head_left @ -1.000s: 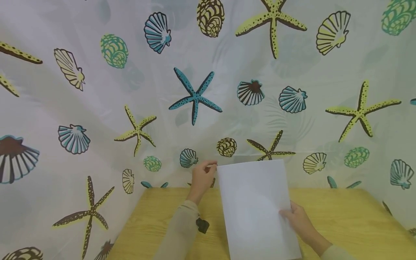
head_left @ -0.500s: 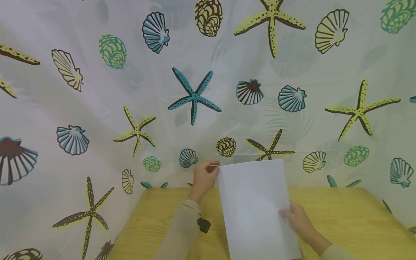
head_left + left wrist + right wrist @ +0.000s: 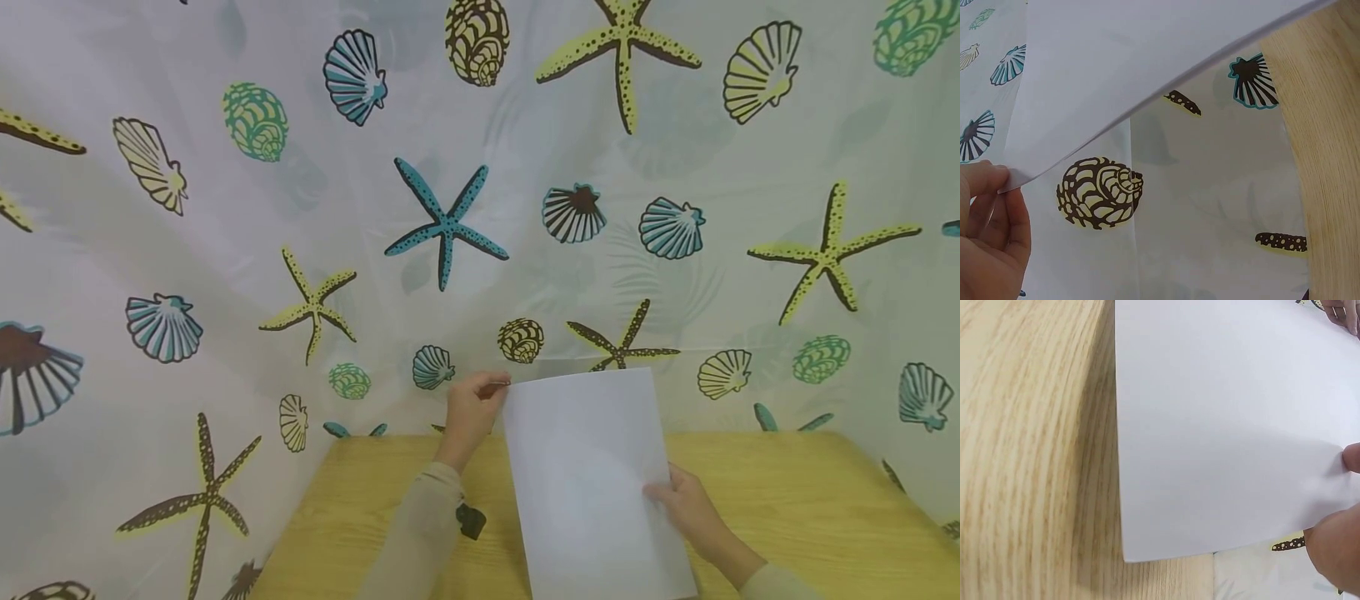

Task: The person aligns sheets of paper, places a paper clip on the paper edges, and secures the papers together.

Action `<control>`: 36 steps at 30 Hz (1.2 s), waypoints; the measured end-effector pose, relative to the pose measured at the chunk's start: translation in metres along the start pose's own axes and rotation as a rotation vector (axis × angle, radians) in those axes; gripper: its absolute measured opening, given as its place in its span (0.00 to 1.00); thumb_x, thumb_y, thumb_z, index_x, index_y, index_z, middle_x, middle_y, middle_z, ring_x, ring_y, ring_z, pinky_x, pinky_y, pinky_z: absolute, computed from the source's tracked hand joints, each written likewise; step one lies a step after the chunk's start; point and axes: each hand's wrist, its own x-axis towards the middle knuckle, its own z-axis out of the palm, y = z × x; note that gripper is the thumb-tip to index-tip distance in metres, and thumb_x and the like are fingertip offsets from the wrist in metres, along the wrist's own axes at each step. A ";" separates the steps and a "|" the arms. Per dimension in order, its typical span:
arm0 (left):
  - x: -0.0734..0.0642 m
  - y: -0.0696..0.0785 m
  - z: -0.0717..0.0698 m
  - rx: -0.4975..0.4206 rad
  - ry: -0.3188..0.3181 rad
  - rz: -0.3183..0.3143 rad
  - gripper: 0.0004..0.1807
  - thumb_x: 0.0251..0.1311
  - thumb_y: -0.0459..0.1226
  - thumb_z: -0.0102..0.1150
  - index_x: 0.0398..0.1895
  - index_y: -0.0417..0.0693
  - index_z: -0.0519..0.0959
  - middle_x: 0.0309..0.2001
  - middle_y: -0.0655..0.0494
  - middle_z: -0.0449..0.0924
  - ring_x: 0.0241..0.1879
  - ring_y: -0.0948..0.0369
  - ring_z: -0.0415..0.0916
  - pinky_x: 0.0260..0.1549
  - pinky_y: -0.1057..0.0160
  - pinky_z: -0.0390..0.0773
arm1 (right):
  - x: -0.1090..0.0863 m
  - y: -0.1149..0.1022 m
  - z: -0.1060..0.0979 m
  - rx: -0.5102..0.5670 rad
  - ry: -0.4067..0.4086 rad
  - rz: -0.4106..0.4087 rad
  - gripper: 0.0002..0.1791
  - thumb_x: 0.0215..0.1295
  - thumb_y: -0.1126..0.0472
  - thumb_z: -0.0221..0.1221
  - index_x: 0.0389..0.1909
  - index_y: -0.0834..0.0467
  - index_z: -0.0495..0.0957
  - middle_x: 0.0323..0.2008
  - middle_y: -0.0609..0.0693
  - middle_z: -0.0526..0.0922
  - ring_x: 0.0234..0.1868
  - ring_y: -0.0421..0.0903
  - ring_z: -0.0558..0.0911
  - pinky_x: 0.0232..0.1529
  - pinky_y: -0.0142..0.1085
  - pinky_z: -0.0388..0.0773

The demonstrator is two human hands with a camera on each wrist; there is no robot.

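Note:
White paper (image 3: 592,483) stands tilted up over the wooden table, its lower edge down near the front of the head view. My left hand (image 3: 471,412) pinches its upper left corner between thumb and fingertips; the left wrist view shows the left hand (image 3: 994,219) right at that corner, and a thin, layered-looking edge on the paper (image 3: 1104,69). Partway down the right edge, my right hand (image 3: 693,512) grips the paper with the thumb on its front face and the other fingers hidden behind. In the right wrist view, the paper's lower corner (image 3: 1132,553) overlaps the table.
The wooden table (image 3: 787,500) has light yellow grain. Behind it and at both sides hangs a pale curtain (image 3: 450,333) printed with starfish and shells. A small black object (image 3: 471,521) shows at the left sleeve's cuff.
The left hand's fingertips have shifted slightly right, from just beside the paper's upper left corner onto it. Paper and right hand stay nearly in place. The head view has turned very slightly.

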 end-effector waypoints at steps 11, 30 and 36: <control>-0.002 -0.003 0.003 -0.013 0.072 0.111 0.07 0.54 0.27 0.63 0.35 0.42 0.86 0.36 0.54 0.85 0.34 0.62 0.82 0.35 0.67 0.81 | -0.001 -0.001 0.000 -0.005 -0.009 0.011 0.27 0.66 0.68 0.49 0.63 0.79 0.57 0.62 0.73 0.64 0.61 0.66 0.66 0.57 0.55 0.69; -0.003 -0.003 0.004 0.014 0.101 0.196 0.06 0.51 0.24 0.65 0.32 0.39 0.86 0.35 0.51 0.85 0.35 0.60 0.83 0.34 0.69 0.81 | -0.001 -0.002 0.001 0.006 -0.014 0.011 0.27 0.65 0.69 0.49 0.62 0.78 0.57 0.62 0.73 0.63 0.62 0.68 0.64 0.58 0.57 0.66; -0.004 -0.004 0.005 0.018 0.121 0.200 0.06 0.52 0.26 0.65 0.33 0.42 0.86 0.35 0.53 0.85 0.36 0.61 0.83 0.35 0.69 0.81 | -0.001 -0.003 0.001 0.014 -0.014 0.015 0.27 0.65 0.69 0.48 0.62 0.78 0.58 0.62 0.73 0.63 0.62 0.68 0.64 0.59 0.58 0.65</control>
